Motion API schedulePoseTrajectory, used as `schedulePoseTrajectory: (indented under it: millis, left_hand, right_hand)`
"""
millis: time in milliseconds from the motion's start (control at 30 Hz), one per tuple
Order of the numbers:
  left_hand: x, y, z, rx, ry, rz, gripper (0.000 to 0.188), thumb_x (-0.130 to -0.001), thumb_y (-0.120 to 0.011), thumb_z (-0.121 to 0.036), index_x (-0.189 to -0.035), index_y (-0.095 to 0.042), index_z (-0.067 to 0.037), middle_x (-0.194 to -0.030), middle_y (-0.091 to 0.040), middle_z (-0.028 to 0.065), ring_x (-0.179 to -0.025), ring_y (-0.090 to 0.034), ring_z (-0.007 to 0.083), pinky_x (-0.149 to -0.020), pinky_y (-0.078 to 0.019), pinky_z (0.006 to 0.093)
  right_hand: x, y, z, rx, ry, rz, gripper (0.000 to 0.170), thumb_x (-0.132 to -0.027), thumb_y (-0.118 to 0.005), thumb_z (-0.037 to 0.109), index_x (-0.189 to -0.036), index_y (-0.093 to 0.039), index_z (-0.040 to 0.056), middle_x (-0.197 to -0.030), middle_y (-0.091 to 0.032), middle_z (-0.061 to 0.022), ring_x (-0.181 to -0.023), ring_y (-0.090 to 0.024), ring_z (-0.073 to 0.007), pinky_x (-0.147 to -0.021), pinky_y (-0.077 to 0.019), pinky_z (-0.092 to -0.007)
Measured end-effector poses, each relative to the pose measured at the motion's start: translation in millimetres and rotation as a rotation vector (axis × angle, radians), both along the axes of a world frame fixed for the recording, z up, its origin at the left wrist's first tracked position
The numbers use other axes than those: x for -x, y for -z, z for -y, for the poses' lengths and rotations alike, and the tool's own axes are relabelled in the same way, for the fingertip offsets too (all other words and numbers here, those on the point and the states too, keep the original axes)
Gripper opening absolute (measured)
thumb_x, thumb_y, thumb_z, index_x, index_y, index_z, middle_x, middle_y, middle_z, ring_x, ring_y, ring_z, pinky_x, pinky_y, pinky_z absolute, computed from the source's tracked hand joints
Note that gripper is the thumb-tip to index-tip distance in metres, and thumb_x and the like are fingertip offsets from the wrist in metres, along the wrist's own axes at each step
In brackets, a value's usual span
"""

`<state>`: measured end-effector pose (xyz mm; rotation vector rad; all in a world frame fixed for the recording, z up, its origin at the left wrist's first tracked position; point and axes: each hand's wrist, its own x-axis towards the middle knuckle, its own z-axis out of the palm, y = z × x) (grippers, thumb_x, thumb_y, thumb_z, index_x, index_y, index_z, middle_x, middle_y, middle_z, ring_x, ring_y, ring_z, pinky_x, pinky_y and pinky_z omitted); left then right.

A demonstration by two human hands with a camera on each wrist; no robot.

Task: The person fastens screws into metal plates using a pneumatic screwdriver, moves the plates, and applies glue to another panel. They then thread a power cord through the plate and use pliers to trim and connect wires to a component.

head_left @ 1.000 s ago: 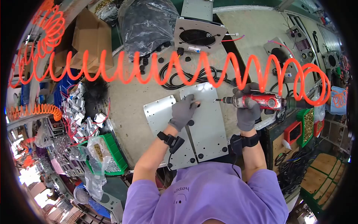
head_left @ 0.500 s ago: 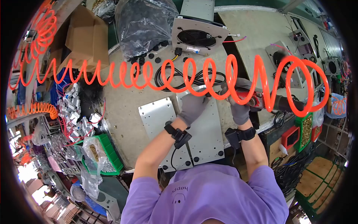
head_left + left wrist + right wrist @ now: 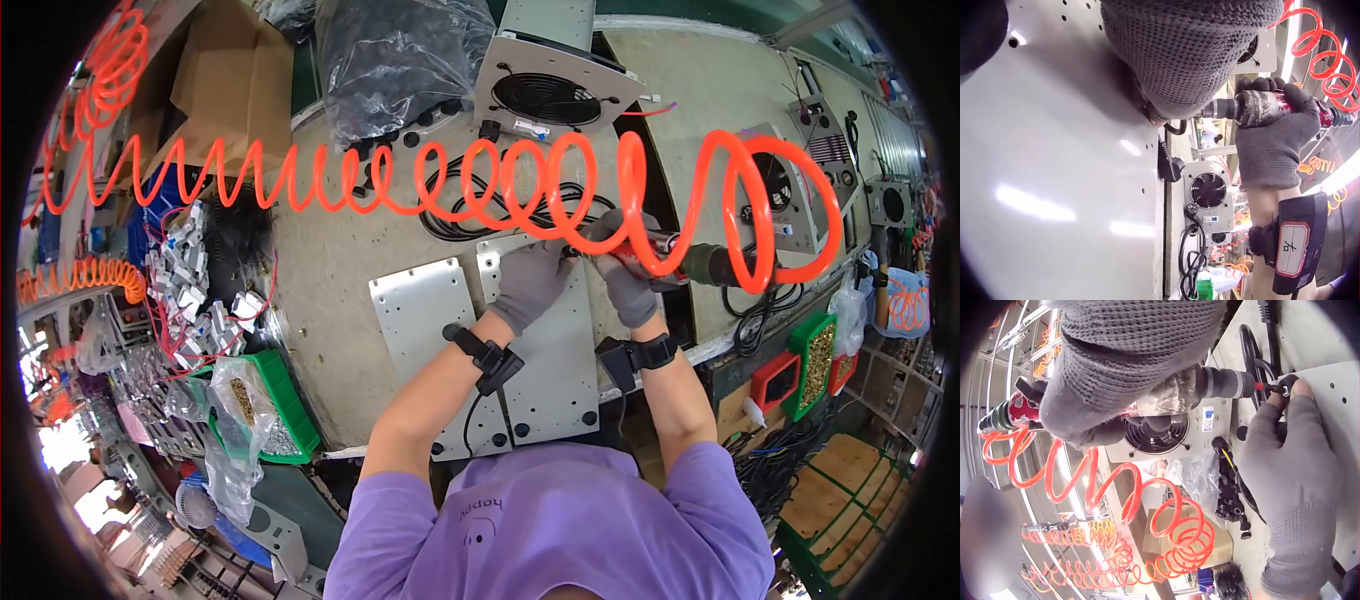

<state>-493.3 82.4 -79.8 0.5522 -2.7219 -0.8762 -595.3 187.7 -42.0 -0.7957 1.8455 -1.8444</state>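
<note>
Two grey metal plates lie side by side, the left plate (image 3: 425, 300) and the right plate (image 3: 550, 350). At the right plate's far edge, the gloved left hand (image 3: 532, 284) pinches a small round black foot (image 3: 1287, 380) between thumb and finger. The gloved right hand (image 3: 630, 290) grips a red power driver (image 3: 1272, 107), its fingers wrapped round the body. In the right wrist view the driver's bit (image 3: 1267, 387) meets a screw in the foot. Several black feet (image 3: 587, 418) sit along the plates' near edge.
An orange coiled hose (image 3: 430, 180) crosses above the hands. Beyond the plates lie a black cable (image 3: 450, 215) and a fan unit (image 3: 560, 85). A cardboard box (image 3: 230, 85) and green bin (image 3: 285, 400) are left; a red bin (image 3: 776, 380) is right.
The right hand has brought the driver leftward to the left hand at the plate's far edge. The left hand has moved farther up the right plate, and the coiled hose has shifted.
</note>
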Motion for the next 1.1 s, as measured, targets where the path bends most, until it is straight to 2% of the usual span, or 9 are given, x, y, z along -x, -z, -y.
schedulePoseTrajectory:
  millis: [100,200,400,467,533,667,933,1033,1100]
  left_hand:
    - [1.8,4.6,-0.2,-0.006,-0.019,-0.086,0.026,-0.072,-0.062,-0.021,-0.093,-0.055,-0.008,-0.065,-0.058,0.0088,-0.054,-0.056,0.0261,-0.047,-0.0425,0.0362]
    - [1.1,7.5,-3.3,-0.019,-0.034,-0.144,0.024,-0.070,-0.062,-0.018,-0.092,-0.056,-0.008,-0.065,-0.057,0.0086,-0.055,-0.056,0.0256,-0.047,-0.0427,0.0360]
    - [1.2,1.4,-3.5,-0.077,-0.081,-0.130,0.021,-0.072,-0.058,-0.014,-0.092,-0.055,-0.006,-0.064,-0.055,0.0087,-0.055,-0.056,0.0246,-0.047,-0.0416,0.0354]
    - [-3.0,-2.5,2.6,-0.114,-0.099,-0.128,0.020,-0.074,-0.055,-0.013,-0.093,-0.055,-0.006,-0.063,-0.054,0.0076,-0.053,-0.054,0.0229,-0.046,-0.0409,0.0346]
    - [-20.3,-15.3,14.6,-1.556,-0.320,-0.107,0.019,-0.081,-0.050,-0.012,-0.098,-0.053,-0.006,-0.067,-0.051,0.0033,-0.059,-0.051,0.0170,-0.052,-0.0414,0.0297]
    - [-49.9,-33.6,20.4,-1.952,-0.370,-0.357,0.018,-0.087,-0.043,-0.008,-0.102,-0.049,0.000,-0.076,-0.051,0.0072,-0.065,-0.050,0.0153,-0.054,-0.0414,0.0247]
    - [-88.4,-35.6,21.3,-2.011,-0.315,-0.268,0.025,-0.092,-0.041,-0.017,-0.107,-0.047,0.001,-0.077,-0.052,0.0051,-0.053,-0.048,0.0129,-0.050,-0.0408,0.0227]
    - [-94.1,-36.9,13.4,-1.984,-0.282,-0.395,0.025,-0.092,-0.041,-0.018,-0.107,-0.048,0.001,-0.075,-0.052,0.0038,-0.055,-0.048,0.0113,-0.050,-0.0402,0.0224]
    - [-92.1,-47.2,8.4,-1.994,-0.463,-0.528,0.025,-0.092,-0.042,-0.018,-0.107,-0.048,0.001,-0.076,-0.051,0.0033,-0.058,-0.049,0.0111,-0.050,-0.0405,0.0222]
  right_hand:
    - [-0.4,28.7,-6.1,-0.021,-0.015,-0.041,0.035,-0.068,-0.065,0.002,-0.100,-0.050,0.0054,-0.094,-0.054,-0.0039,-0.084,-0.053,-0.0134,-0.073,-0.0455,-0.0278]
    - [-0.2,20.4,-1.8,-0.088,-0.129,-0.088,0.034,-0.069,-0.063,0.001,-0.100,-0.050,0.0059,-0.095,-0.054,-0.0040,-0.085,-0.053,-0.0135,-0.073,-0.0455,-0.0277]
    - [-5.0,-18.4,19.3,-0.059,-0.065,-0.043,0.026,-0.067,-0.063,0.001,-0.091,-0.053,0.0046,-0.079,-0.058,-0.0041,-0.071,-0.056,-0.0147,-0.063,-0.0469,-0.0267]
    - [-2.8,-8.3,19.5,-0.128,-0.084,-0.193,0.022,-0.068,-0.064,0.001,-0.087,-0.055,0.0044,-0.079,-0.058,-0.0038,-0.071,-0.056,-0.0140,-0.063,-0.0462,-0.0252]
    - [-6.3,7.5,15.8,-0.071,-0.043,-0.185,0.018,-0.069,-0.064,0.001,-0.084,-0.056,0.0047,-0.077,-0.058,-0.0023,-0.071,-0.056,-0.0126,-0.062,-0.0459,-0.0252]
    - [-3.4,-10.8,15.6,-0.020,-0.070,0.112,0.014,-0.072,-0.059,-0.001,-0.084,-0.055,0.0048,-0.080,-0.058,-0.0028,-0.073,-0.054,-0.0104,-0.063,-0.0451,-0.0257]
    - [-14.4,-50.0,21.9,0.111,0.009,0.116,0.018,-0.068,-0.053,-0.003,-0.086,-0.054,0.0019,-0.078,-0.057,-0.0055,-0.070,-0.053,-0.0113,-0.059,-0.0440,-0.0239]
    - [-32.5,-74.1,26.3,0.495,-0.044,0.344,0.031,-0.065,-0.046,-0.001,-0.095,-0.051,0.0004,-0.077,-0.056,-0.0103,-0.062,-0.052,-0.0172,-0.057,-0.0445,-0.0290]
    - [-42.2,-75.7,25.4,0.523,-0.036,0.390,0.033,-0.064,-0.046,0.001,-0.096,-0.051,0.0002,-0.077,-0.056,-0.0107,-0.063,-0.053,-0.0188,-0.057,-0.0449,-0.0306]
